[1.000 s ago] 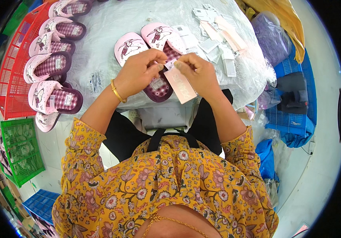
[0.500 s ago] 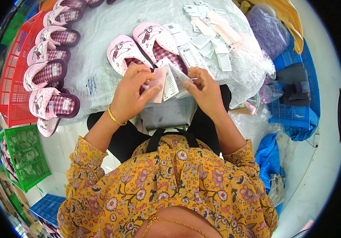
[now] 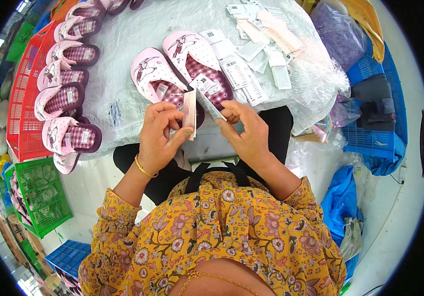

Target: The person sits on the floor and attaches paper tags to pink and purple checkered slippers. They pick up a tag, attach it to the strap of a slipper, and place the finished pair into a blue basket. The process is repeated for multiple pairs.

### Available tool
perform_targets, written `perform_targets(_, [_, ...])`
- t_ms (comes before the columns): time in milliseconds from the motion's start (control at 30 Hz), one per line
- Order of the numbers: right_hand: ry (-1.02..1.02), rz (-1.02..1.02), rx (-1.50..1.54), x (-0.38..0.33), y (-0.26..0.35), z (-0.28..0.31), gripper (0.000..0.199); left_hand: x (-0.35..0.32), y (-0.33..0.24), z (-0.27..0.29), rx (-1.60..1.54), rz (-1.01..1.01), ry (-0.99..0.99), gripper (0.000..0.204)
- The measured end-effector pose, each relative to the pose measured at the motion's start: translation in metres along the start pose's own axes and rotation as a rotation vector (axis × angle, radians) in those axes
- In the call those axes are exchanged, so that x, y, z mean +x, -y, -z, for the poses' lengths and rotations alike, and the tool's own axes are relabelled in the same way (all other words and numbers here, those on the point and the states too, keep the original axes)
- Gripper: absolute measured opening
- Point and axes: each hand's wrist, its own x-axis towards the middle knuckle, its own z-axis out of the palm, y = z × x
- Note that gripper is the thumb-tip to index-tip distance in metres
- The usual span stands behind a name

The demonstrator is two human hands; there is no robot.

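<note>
Left fingers pinched, right fingers pinched nearby, left forearm and right forearm angled inward

Bright light glints off plastic sheeting. Glare flares at far left; fisheye distortion bows a red crate.

Crinkled plastic sheeting, glossy — pink tag matt paper, slippers apparently cloth, bangle shiny metal.

yellow floral top | gold bangle | gold necklace | black trousers
</note>
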Motion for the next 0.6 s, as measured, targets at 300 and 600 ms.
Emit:
perform_targets(300, [-0.037,-0.037,0.047,0.003,-0.002,0.002,0.038,0.003,-0.002,-0.003,-0.041,0.016,0.013,0.031])
perform_targets(600, [-0.138,-0.038,-0.195,0.019,-0.003,0.016,0.034,0.005,0.0,0.002,-0.067,-0.015,-0.069,0.019])
